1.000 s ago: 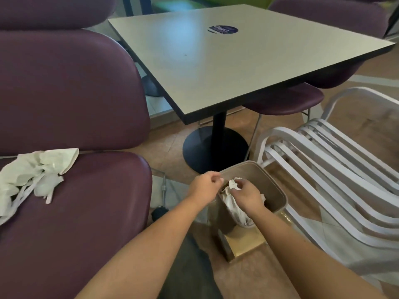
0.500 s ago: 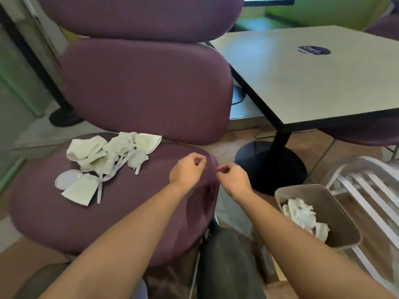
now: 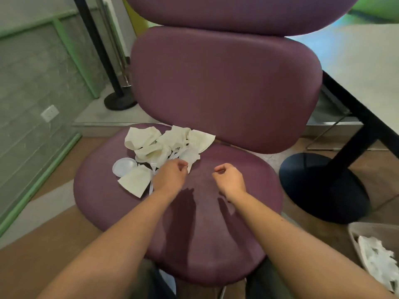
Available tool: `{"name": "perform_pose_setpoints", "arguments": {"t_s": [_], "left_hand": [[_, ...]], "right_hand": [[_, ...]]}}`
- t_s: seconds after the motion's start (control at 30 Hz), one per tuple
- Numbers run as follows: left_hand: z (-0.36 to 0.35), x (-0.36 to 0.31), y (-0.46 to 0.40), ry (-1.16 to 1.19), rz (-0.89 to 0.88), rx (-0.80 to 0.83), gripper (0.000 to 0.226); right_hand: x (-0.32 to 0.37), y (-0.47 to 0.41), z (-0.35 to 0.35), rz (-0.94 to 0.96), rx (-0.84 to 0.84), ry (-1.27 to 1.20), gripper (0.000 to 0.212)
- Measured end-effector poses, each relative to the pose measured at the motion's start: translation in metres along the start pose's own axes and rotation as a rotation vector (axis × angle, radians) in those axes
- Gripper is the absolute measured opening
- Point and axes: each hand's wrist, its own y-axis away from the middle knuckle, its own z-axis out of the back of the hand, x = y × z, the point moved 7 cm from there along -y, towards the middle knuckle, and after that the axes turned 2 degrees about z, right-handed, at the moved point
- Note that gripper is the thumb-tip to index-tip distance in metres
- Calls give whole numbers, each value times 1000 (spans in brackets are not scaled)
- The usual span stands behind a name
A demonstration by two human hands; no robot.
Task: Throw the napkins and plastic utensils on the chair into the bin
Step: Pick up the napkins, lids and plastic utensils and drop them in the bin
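A heap of crumpled cream napkins [image 3: 170, 140] lies at the back left of the purple chair seat [image 3: 194, 234]. White plastic utensils [image 3: 176, 153] are tangled in it, and one handle [image 3: 151, 186] pokes out toward me. A round plastic lid [image 3: 124, 166] and a folded napkin [image 3: 135, 181] sit at the heap's left front. My left hand [image 3: 170, 175] rests at the heap's front edge, fingers curled and pinched beside a napkin tip; whether it grips is unclear. My right hand [image 3: 230, 180] hovers over bare seat, fingers curled and empty. The bin [image 3: 354, 234] at the lower right holds white waste [image 3: 380, 262].
The chair's padded backrest [image 3: 226, 89] rises right behind the heap. A pale table [image 3: 367, 61] stands to the right on a black post with a round base [image 3: 319, 186]. A black pole with a round foot [image 3: 118, 101] stands at the back left by a green-framed wall.
The view swung left from the bin to the chair. Both hands left the bin and moved out over the seat; the left hand now reaches the front of the napkin heap.
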Motion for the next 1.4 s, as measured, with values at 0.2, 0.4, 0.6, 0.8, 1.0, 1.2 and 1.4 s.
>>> {"name": "perform_pose_setpoints", "arguments": {"t_s": [0.2, 0.4, 0.6, 0.8, 1.0, 1.2, 1.4], "left_hand": [[3, 36, -30, -89, 16, -14, 21], [-29, 34, -50, -52, 30, 82, 17], [-48, 26, -63, -166, 51, 48, 35], [-50, 21, -62, -196, 34, 85, 22], [-45, 18, -40, -206, 54, 178, 39], [-44, 13, -5, -115, 32, 244, 21], [-48, -13, 26, 83, -27, 242, 34]], "right_hand": [[8, -32, -43, -30, 44, 22, 19], [18, -70, -68, -68, -38, 51, 31], [22, -95, -80, -95, -47, 82, 39], [14, -99, -65, -118, -80, -196, 39], [6, -79, -34, -72, -121, -351, 35], [-5, -41, 19, -68, -198, -368, 29], [-27, 5, 62, -71, -262, -362, 20]]}}
